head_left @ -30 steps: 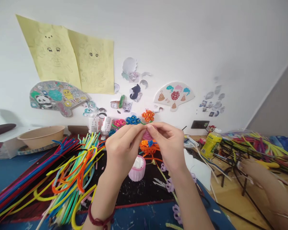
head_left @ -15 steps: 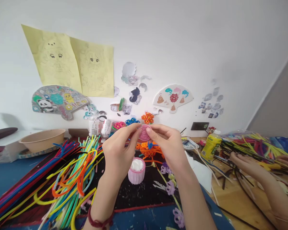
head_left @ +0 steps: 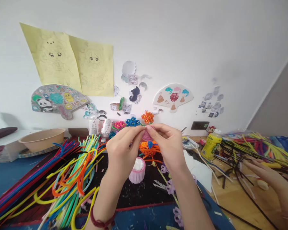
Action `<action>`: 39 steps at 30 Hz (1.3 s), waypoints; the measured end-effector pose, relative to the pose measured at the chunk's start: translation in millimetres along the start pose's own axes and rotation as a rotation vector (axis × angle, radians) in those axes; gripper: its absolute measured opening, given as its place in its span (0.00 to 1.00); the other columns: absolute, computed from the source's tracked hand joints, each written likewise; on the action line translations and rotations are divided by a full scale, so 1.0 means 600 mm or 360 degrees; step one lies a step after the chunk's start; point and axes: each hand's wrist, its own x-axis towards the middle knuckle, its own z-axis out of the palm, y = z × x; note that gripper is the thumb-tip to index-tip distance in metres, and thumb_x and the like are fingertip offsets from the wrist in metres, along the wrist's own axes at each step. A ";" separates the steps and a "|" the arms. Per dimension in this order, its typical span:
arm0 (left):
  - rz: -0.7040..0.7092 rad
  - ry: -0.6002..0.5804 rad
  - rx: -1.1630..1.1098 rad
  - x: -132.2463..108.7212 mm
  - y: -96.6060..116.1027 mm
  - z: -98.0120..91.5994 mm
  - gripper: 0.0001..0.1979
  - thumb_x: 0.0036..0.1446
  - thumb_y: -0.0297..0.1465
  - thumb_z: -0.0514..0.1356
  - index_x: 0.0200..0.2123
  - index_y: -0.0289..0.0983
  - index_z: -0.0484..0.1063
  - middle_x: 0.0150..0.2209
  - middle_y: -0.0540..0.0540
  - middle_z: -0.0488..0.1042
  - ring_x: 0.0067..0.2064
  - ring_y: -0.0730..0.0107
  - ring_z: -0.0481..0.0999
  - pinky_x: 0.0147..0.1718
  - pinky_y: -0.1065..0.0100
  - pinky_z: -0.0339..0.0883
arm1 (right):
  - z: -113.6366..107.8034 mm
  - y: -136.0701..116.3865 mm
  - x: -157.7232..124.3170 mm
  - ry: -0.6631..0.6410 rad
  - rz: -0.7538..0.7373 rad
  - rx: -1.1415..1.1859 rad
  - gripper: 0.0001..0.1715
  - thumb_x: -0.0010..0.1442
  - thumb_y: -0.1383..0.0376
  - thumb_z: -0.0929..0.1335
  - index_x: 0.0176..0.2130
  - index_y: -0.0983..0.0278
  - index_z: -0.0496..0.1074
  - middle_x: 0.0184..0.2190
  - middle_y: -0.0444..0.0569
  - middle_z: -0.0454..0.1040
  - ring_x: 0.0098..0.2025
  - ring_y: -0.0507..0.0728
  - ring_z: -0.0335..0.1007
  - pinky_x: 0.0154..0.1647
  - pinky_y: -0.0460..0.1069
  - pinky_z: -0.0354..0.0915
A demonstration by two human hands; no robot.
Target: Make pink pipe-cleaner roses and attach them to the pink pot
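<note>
Raised in front of me, my left hand [head_left: 123, 143] and my right hand [head_left: 169, 143] pinch a small pink pipe-cleaner coil [head_left: 146, 136] between thumbs and fingertips. The fingertips meet at its top and hide much of it. Below the hands, a pink ribbed cup [head_left: 137, 175] with a white filling stands upright on the dark mat [head_left: 129, 195]. Just behind the coil is a bunch of orange pipe cleaners [head_left: 148, 150] with a small blue piece. Purple pipe-cleaner flowers [head_left: 170, 187] on a stem lie partly under my right forearm, beside open scissors [head_left: 159, 184].
Many coloured pipe cleaners [head_left: 72, 185] spread over the left. A beige bowl [head_left: 43, 140] stands behind them. Finished flowers [head_left: 132, 121] and white bottles [head_left: 94, 127] line the wall. To the right are a yellow bottle [head_left: 211, 145] and another person's hand [head_left: 261, 171] among black pipe cleaners.
My fingertips have drawn together over the top of the pink coil, covering more of it. The other person's hand has shifted slightly right and down.
</note>
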 end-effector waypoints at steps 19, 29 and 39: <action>0.0012 -0.0019 0.0027 0.004 0.006 -0.002 0.07 0.61 0.22 0.62 0.36 0.39 0.78 0.33 0.49 0.83 0.33 0.71 0.81 0.35 0.72 0.75 | 0.004 -0.006 -0.002 0.0059 -0.0066 -0.0061 0.09 0.52 0.59 0.77 0.31 0.62 0.81 0.29 0.47 0.81 0.32 0.56 0.77 0.37 0.52 0.75; -0.0075 -0.0073 0.0064 0.004 0.004 -0.007 0.06 0.61 0.23 0.61 0.38 0.39 0.77 0.34 0.48 0.82 0.34 0.71 0.81 0.36 0.71 0.74 | -0.003 -0.003 0.000 -0.0036 -0.0022 0.0003 0.09 0.54 0.58 0.76 0.34 0.62 0.82 0.33 0.49 0.83 0.36 0.58 0.79 0.42 0.53 0.76; -0.0380 -0.0069 -0.0178 0.005 -0.004 -0.013 0.10 0.59 0.24 0.63 0.43 0.39 0.70 0.31 0.52 0.82 0.31 0.73 0.82 0.31 0.74 0.75 | -0.019 -0.016 0.005 -0.0172 0.0167 -0.0120 0.15 0.49 0.56 0.78 0.32 0.64 0.81 0.30 0.49 0.82 0.28 0.53 0.75 0.33 0.49 0.71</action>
